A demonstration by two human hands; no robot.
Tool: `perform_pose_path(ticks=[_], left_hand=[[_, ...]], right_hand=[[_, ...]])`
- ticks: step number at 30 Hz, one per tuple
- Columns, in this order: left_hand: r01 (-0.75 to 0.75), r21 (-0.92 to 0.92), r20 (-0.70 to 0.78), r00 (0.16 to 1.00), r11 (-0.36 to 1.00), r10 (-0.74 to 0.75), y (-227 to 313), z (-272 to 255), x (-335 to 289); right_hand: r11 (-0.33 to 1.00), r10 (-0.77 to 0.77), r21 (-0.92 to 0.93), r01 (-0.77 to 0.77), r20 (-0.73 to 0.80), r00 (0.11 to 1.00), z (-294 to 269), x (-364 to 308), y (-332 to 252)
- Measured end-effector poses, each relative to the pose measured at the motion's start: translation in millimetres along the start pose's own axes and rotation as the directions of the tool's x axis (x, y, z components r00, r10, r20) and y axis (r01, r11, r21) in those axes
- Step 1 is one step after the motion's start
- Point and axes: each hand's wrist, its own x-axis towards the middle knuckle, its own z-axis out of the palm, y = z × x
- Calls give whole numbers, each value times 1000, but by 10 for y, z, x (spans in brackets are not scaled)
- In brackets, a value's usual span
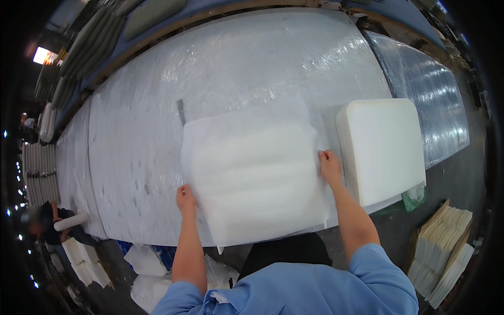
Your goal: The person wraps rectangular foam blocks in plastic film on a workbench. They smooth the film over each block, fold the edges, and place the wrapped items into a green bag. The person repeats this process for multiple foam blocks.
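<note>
A white, soft sheet of batting (pixel 252 178) lies in front of me over something thick, with a thin translucent layer showing at its far edge. What it covers is hidden. The fingers of my left hand (pixel 185 199) are closed on the sheet's left edge. On the opposite side, somewhat farther from me, my right hand (pixel 330 166) pinches the right edge. A white foam cushion block (pixel 386 149) with rounded corners rests just right of my right hand, apart from it.
Shiny plastic film covers the large table (pixel 142 131). A green plastic bag (pixel 416 197) hangs by the table's right edge. Stacked white sheets (pixel 441 252) fill a box at lower right. A person (pixel 58 220) holds a white roll at far left. White bundles (pixel 147 260) lie below the table's front edge.
</note>
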Motion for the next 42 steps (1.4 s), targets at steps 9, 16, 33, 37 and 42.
perform_pose_path(ticks=[9, 16, 33, 37, 42], left_hand=[[146, -294, 257, 964, 944, -69, -171, -268, -680], [356, -299, 432, 878, 886, -207, -114, -1, -589], [231, 220, 533, 786, 948, -315, -98, -10, 68], [330, -196, 341, 906, 923, -251, -13, -125, 279], [385, -460, 431, 885, 800, -177, 450, 167, 440]], right_hand=[[988, -22, 151, 32, -62, 998, -122, -892, -296], [962, 199, 155, -227, 174, 964, 128, -689, -366], [956, 193, -273, -111, 297, 935, 13, -209, -353], [987, 63, 148, -66, 28, 998, -67, 191, -358], [809, 279, 493, -321, 159, 947, 320, 548, -532]])
